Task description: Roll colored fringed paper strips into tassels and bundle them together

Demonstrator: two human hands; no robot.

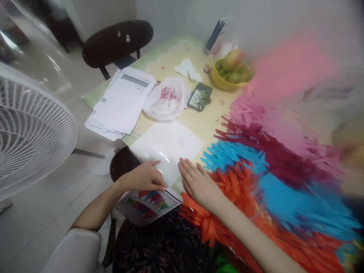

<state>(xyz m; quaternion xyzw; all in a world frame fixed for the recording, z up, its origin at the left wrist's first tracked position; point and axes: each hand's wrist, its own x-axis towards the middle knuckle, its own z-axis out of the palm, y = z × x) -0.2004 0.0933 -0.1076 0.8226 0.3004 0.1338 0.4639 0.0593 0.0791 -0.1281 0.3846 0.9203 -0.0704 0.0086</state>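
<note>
A clear plastic bag or sleeve (178, 146) lies flat at the table's near edge. Its lower end, a printed colourful panel (152, 206), hangs over the edge above the lap. My left hand (146, 177) is at the fold, thumb bent against the panel's top edge and one finger stretched over the plastic; the other fingers are mostly hidden. Flat and palm down, my right hand (201, 185) rests at the plastic's right side with its fingers stretched out. Orange fringed paper (239, 182) lies right beside it and under the forearm.
Blue fringe (233, 153), dark red fringe (270, 151) and pink paper (290, 68) cover the right side. Farther back are a phone (200, 96), a white plastic bag (166, 99), printed papers (125, 100) and a yellow fruit bowl (227, 81). A fan (34, 132) stands left.
</note>
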